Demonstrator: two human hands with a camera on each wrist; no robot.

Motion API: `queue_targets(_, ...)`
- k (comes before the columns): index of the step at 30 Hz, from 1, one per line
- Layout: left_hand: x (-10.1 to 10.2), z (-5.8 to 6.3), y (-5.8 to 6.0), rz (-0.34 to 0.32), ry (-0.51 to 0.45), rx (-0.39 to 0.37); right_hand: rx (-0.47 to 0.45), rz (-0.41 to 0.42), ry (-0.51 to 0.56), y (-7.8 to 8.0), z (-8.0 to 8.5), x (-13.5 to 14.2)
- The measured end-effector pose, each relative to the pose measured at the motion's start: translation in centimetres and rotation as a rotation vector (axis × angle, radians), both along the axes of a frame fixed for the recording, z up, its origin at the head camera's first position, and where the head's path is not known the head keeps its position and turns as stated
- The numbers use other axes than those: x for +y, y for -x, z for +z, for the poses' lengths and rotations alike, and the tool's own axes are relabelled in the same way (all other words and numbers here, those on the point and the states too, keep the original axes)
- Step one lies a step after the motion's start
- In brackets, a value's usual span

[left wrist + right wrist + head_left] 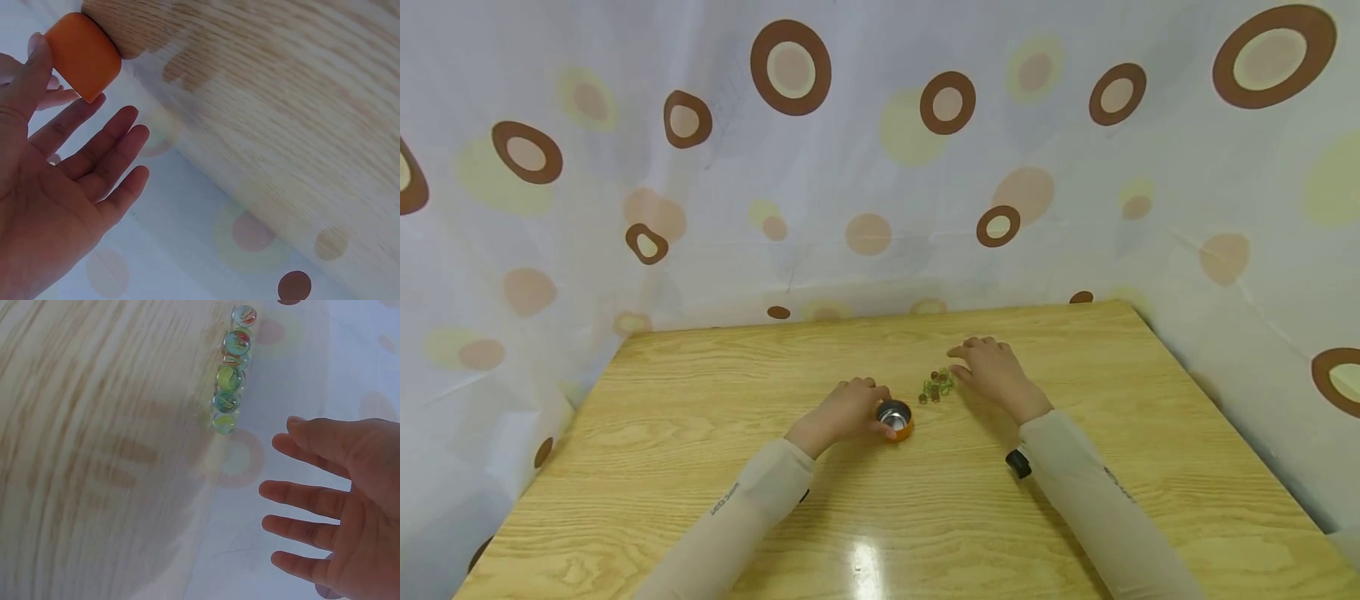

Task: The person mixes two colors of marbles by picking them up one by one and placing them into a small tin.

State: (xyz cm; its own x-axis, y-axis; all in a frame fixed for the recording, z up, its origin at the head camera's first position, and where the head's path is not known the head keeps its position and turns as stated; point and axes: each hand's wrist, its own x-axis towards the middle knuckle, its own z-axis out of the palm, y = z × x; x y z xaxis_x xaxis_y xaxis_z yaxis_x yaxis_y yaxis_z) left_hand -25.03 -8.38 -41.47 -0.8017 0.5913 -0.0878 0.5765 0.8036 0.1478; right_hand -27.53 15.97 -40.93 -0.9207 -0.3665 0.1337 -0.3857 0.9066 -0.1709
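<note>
A small round bowl (pixel 904 430), orange outside with a shiny metal inside, stands upright on the wooden table. My left hand (pixel 844 412) pinches it between thumb and index finger from the left side. In the left wrist view its orange wall (pixel 87 56) shows between those two fingertips, while the other fingers of the left hand (pixel 81 162) spread away from it. Several glass marbles (pixel 936 387) lie in a loose cluster just right of the bowl. Close beyond them, my right hand (pixel 996 375) hovers with fingers extended, apart from the swirled marbles (pixel 229 378), and holds nothing.
The light wood table (pixel 737 375) reaches back to a pale curtain (pixel 850 167) printed with brown and yellow circles, which also hangs along both sides. A black band (pixel 1018 463) sits at the right wrist, by a beige sleeve (pixel 1075 467).
</note>
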Motion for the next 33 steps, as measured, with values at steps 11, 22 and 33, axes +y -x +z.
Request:
queue_targets(11, 0.0, 0.0, 0.0, 0.011, 0.009, 0.002, 0.021, 0.013, -0.016, 1.4, -1.4, 0.0)
queue_targets(22, -0.2, 0.0, -0.1, 0.003, -0.021, 0.004, 0.032, 0.007, -0.005, 2.2, -1.7, -0.3)
queue_targets(33, -0.4, -0.3, 0.3, -0.005, -0.029, -0.001, 0.074, -0.003, -0.039, 2.7, -2.0, -0.7)
